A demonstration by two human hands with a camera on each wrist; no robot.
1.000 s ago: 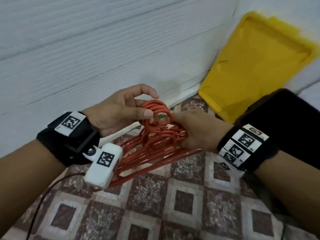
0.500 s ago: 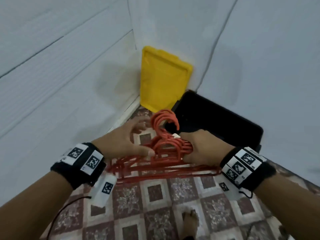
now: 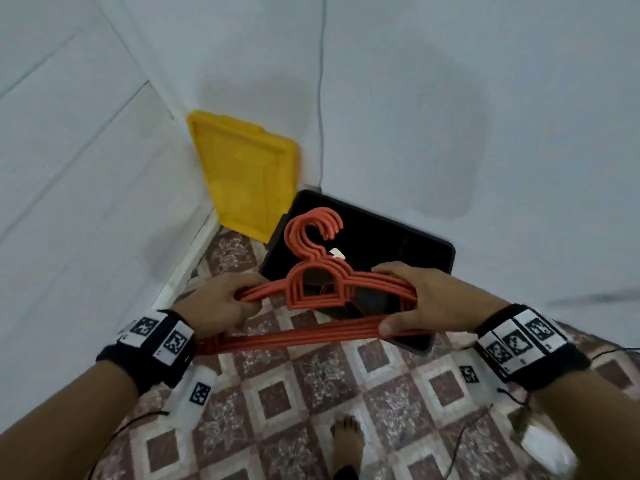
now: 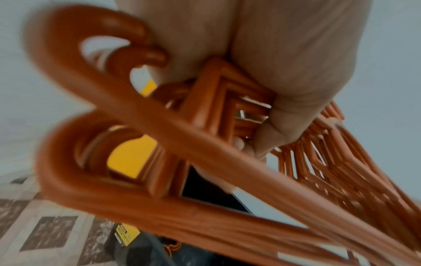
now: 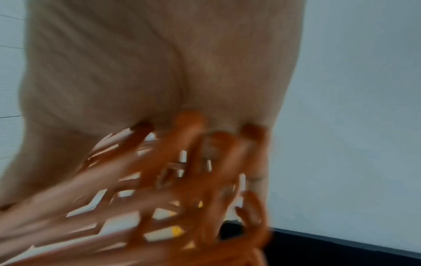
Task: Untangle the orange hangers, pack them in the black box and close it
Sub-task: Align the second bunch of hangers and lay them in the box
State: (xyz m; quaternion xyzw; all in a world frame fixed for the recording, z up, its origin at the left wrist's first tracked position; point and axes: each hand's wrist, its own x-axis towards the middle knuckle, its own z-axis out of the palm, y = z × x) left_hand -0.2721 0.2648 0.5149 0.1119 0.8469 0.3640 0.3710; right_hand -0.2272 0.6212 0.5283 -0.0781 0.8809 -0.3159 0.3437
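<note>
White walls (image 3: 485,98) met in a corner at the far side of the patterned tile floor (image 3: 311,403), and right in that corner stood the black box (image 3: 398,244), open, its dark inside facing up. Just beside it on the left, a yellow lid (image 3: 242,174) leaned tilted against the wall, its lower edge on the floor near the box's far-left corner.

And there were the orange hangers (image 3: 318,289), gathered into 1 aligned stack, hooks (image 3: 311,226) all pointing the same way, away from the person, and held in the air above the near edge of the box! From the head view the hooks overlapped the box's opening while the bottom bars hung over the tiles.

The left hand (image 3: 214,303) was curled round the left shoulder end of the stack, fingers wrapped over the bars; the left wrist view showed the same grip up close (image 4: 284,63). The right hand (image 3: 429,299) clamped the right end, thumb (image 3: 394,323) pressed on the lower bars, fingers over the upper ones. The right wrist view was blurred.

A bare foot (image 3: 346,441) showed on the tiles at the near edge.
</note>
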